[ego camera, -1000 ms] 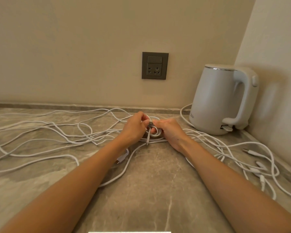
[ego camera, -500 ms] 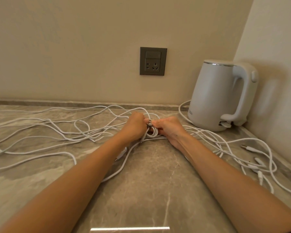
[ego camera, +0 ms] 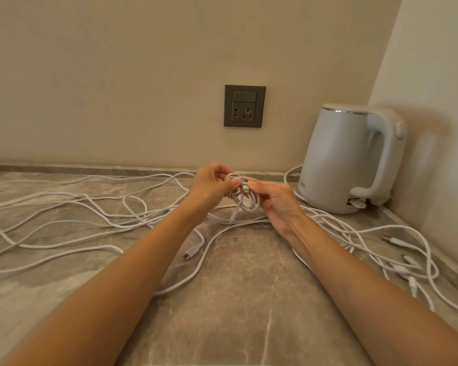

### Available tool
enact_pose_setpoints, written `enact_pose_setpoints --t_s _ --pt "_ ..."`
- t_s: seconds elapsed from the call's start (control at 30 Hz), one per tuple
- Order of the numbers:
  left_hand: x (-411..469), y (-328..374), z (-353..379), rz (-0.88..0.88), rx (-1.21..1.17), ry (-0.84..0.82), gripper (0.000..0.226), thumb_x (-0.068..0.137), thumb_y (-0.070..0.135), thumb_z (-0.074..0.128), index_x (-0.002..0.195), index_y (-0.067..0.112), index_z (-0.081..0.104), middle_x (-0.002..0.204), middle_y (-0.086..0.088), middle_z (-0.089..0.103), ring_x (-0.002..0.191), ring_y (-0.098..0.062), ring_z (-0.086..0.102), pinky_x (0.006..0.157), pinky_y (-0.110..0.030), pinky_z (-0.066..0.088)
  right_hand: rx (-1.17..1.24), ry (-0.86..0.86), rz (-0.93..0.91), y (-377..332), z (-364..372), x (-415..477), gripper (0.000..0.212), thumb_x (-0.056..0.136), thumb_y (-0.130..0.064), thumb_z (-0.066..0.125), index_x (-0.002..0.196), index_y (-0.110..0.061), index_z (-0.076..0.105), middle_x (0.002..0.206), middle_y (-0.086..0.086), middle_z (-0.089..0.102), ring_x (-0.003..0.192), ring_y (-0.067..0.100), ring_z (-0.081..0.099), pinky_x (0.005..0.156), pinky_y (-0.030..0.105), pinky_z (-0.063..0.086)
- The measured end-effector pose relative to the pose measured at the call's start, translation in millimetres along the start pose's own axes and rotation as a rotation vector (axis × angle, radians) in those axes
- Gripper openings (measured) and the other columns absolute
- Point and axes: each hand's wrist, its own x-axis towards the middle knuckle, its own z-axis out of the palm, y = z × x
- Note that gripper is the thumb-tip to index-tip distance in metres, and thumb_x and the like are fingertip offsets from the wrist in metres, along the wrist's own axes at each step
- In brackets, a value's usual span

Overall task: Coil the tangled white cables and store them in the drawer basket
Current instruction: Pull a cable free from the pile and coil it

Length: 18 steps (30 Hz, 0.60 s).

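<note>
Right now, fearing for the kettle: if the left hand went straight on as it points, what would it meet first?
Probably the right hand, just past the coil that the left hand holds; the kettle stands farther right.

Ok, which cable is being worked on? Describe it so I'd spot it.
Below the grey wall socket, the left hand and right hand meet above the counter. Both pinch a small coil of white cable, one end dangling; the other cables lie loose and flat.
</note>
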Motion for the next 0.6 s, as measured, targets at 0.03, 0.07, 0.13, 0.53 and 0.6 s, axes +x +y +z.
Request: enact_pose_setpoints --t_s 0.03,0.07,0.13,0.53,0.6 --pt "0.3 0.4 -0.6 0.003 -0.023 -0.005 0.006 0.085 0.006 0.063 0.087 0.009 0.058 0.074 -0.004 0.06 0.064 -0.011 0.059 0.056 -0.016 0.051 0.004 -0.002 0.004 -0.5 -0.8 0.8 0.011 0.08 0.003 0.062 0.088 0.008 0.067 0.082 0.014 0.07 0.073 0.02 0.063 0.076 0.029 0.054" --pt "1.2 2.2 -1.3 -0.002 -0.059 -0.009 0.006 0.087 0.008 0.062 0.084 0.012 0.058 0.075 -0.004 0.061 0.065 -0.011 0.059 0.057 -0.016 0.051 0.008 -0.007 0.006 -2.3 -0.8 1.3 0.005 0.081 0.001 0.062 0.081 0.004 0.066 0.075 0.01 0.069 0.069 0.017 0.062 0.072 0.027 0.053" --pt "1.6 2.5 -4.1 -0.022 -0.114 -0.007 0.005 0.09 0.009 0.057 0.085 0.011 0.059 0.076 -0.003 0.061 0.066 -0.011 0.058 0.058 -0.016 0.05 0.013 -0.021 0.004 -2.2 0.3 1.6 0.009 0.083 0.002 0.061 0.076 -0.003 0.059 0.07 0.007 0.066 0.062 0.013 0.062 0.065 0.024 0.052" --pt "3.9 2.0 -10.3 0.06 0.024 0.06 0.011 0.087 -0.001 0.057 0.093 0.003 0.066 0.073 -0.005 0.064 0.068 -0.015 0.059 0.072 -0.028 0.051 -0.275 -0.235 -0.075 -6.9 8.7 -8.2 0.019 0.092 -0.003 0.054 0.104 -0.014 0.064 0.105 0.008 0.067 0.092 0.016 0.064 0.08 0.028 0.054" --pt "2.7 2.1 -9.7 0.07 0.033 0.058 0.011 0.087 -0.001 0.057 0.09 0.006 0.066 0.071 -0.005 0.063 0.066 -0.015 0.058 0.071 -0.028 0.051 -0.397 -0.177 -0.167 -2.9 9.5 -6.5 0.014 0.09 -0.006 0.058 0.101 -0.015 0.063 0.104 0.01 0.066 0.087 0.015 0.064 0.077 0.025 0.054"
